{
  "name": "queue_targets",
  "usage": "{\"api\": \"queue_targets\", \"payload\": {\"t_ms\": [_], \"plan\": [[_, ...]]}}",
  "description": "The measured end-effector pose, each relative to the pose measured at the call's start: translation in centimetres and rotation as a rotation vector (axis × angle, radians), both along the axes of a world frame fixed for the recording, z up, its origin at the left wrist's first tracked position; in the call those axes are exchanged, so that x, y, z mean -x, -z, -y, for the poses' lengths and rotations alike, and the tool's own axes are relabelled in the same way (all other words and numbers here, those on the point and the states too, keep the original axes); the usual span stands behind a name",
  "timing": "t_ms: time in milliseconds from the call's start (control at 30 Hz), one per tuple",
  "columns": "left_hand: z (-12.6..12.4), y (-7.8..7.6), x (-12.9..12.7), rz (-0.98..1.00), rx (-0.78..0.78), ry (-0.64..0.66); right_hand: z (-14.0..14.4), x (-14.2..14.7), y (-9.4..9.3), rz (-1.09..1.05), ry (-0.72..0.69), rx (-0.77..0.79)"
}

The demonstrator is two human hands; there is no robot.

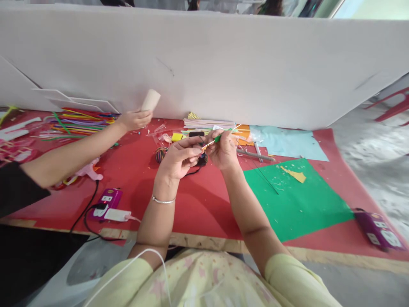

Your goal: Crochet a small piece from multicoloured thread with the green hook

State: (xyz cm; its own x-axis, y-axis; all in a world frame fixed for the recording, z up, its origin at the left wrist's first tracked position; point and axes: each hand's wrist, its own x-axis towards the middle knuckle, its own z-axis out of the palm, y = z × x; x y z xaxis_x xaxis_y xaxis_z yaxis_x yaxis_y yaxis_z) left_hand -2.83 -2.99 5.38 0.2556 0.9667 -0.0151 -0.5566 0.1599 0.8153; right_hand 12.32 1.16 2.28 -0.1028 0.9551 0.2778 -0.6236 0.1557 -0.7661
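1. Left hand [180, 158] and right hand [223, 149] meet above the red table's [198, 204] middle; both pinch a thin green stick [218, 137].
2. A co-worker's hand [136, 119] grips a cardboard tube [151, 100] near the far edge; green sheet [297, 200] lies right.

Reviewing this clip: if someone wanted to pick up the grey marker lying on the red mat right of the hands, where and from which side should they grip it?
Grip the grey marker around its middle, from above. It lies flat and long on the red mat, its near side open. The right hand is close to its left end, so come in from the right, over the green sheet.
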Motion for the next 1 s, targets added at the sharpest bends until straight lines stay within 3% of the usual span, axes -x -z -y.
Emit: {"api": "queue_targets", "payload": {"t_ms": [367, 667, 1000], "plan": [[0.1, -0.2, 0.1, -0.039, 0.035, 0.066, -0.1, -0.6, 0.2, 0.039, 0.027, -0.126], [-0.2, 0.7, 0.0, -0.126, -0.081, -0.014, -0.3, -0.8, 0.2, 0.090, 0.122, -0.112], [0.0, 0.4, -0.2, -0.172, -0.109, -0.097, -0.4, -0.6, 0.3, 0.077, 0.094, -0.096]]}}
